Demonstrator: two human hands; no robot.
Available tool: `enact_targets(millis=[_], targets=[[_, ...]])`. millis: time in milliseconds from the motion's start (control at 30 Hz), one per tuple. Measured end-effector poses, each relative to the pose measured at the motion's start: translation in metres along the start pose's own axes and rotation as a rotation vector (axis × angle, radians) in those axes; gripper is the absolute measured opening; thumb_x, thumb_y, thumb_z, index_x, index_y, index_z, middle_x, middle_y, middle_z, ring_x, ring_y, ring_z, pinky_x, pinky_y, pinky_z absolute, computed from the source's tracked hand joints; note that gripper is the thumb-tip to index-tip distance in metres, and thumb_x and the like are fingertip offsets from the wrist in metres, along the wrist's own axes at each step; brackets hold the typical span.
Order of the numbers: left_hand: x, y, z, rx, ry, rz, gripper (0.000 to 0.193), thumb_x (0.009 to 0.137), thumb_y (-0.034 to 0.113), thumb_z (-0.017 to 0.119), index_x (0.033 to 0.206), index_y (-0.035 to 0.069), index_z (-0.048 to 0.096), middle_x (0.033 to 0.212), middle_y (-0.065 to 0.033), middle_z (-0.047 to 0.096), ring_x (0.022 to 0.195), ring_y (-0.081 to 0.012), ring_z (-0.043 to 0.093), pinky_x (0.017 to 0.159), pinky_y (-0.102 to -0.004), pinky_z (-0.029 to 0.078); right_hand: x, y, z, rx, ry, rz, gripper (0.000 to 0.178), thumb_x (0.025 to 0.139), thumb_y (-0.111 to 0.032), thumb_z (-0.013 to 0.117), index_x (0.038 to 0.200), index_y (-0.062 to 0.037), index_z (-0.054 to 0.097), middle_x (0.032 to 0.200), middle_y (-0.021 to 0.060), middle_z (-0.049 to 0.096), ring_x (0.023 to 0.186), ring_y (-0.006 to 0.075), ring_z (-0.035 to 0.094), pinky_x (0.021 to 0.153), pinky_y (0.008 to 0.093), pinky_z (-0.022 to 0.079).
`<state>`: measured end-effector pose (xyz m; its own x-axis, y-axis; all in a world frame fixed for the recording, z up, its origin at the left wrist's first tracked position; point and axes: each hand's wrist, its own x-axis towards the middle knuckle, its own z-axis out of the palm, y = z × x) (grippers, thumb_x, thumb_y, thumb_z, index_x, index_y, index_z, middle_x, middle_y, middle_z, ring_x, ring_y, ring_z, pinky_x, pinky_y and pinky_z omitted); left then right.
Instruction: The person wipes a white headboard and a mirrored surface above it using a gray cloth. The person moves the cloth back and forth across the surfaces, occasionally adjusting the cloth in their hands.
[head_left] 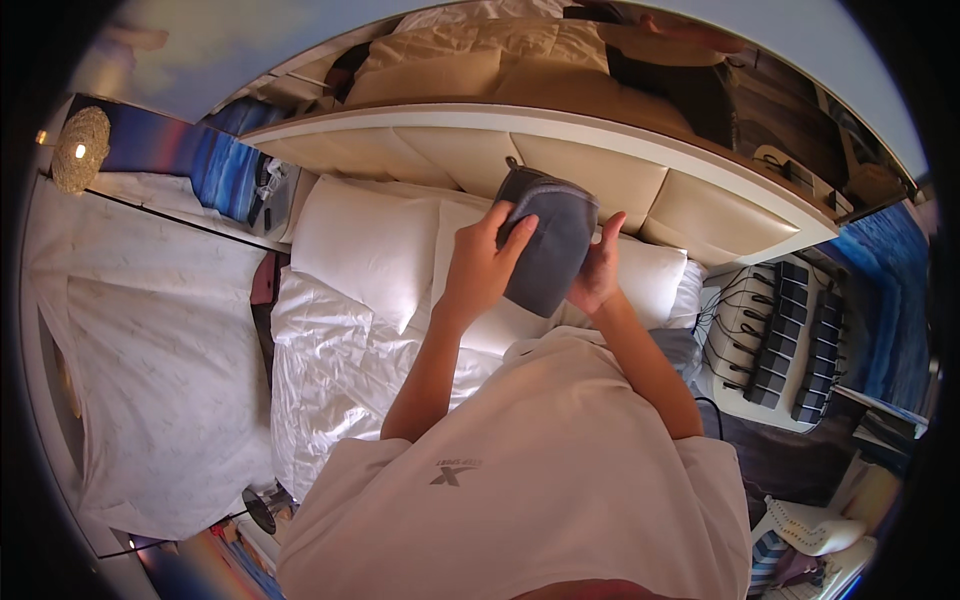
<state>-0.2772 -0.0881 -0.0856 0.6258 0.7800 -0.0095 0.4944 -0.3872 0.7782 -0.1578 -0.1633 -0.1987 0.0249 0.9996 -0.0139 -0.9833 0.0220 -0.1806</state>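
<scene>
A dark grey fabric pouch (554, 258), with a paler seam along its upper edge and a small loop at its top left corner, is held up in front of my chest over the bed. My left hand (480, 262) grips its left side, thumb pressed on the front and the fingers partly hidden behind. Beside the lower right edge is my right hand (598, 272), thumb raised and apart, palm turned toward the pouch. Its other fingers are partly hidden, and whether they touch the fabric is hard to tell.
White pillows (362, 250) and a shiny white quilt (325, 385) lie below, against a cream padded headboard (590, 180). At right, a white bedside table (735, 325) carries rows of black devices (780, 335) with cables. A white cloth cover (170, 370) hangs at left.
</scene>
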Motion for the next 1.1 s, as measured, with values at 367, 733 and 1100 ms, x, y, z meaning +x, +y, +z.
enact_targets(millis=[367, 733, 1100], targets=[[0.026, -0.043, 0.022, -0.010, 0.413, 0.306, 0.024, 0.087, 0.024, 0.065, 0.092, 0.001, 0.060, 0.074, -0.0079, 0.061, 0.068, -0.0181, 0.058, 0.066, -0.0275, 0.045, 0.003, -0.014, -0.005, -0.249, -0.003, 0.009, 0.086, 0.079, -0.067, 0.053, 0.142, -0.0135, 0.029, 0.143, 0.0084, 0.037, 0.132, 0.0249, 0.034, 0.106, 0.0446, 0.030], [0.035, -0.067, 0.026, -0.691, 0.088, -0.072, 0.035, 0.085, 0.017, 0.068, 0.114, 0.002, 0.053, 0.095, -0.0069, 0.063, 0.083, -0.0120, 0.059, 0.074, -0.0248, 0.047, 0.012, -0.032, -0.007, -0.484, 0.244, 0.023, 0.056, 0.092, -0.050, 0.050, 0.125, -0.0050, 0.050, 0.121, 0.0053, 0.057, 0.109, 0.0157, 0.054, 0.094, 0.0326, 0.041], [0.052, -0.118, 0.067, -1.077, -0.649, -0.672, 0.055, 0.082, 0.029, 0.068, 0.125, 0.000, 0.049, 0.115, -0.0101, 0.060, 0.103, -0.0193, 0.059, 0.089, -0.0325, 0.048, 0.002, -0.044, -0.040, -0.857, 0.361, -0.001, 0.054, 0.093, -0.044, 0.053, 0.119, 0.0030, 0.054, 0.111, 0.0072, 0.061, 0.104, 0.0154, 0.054, 0.092, 0.0291, 0.040]])
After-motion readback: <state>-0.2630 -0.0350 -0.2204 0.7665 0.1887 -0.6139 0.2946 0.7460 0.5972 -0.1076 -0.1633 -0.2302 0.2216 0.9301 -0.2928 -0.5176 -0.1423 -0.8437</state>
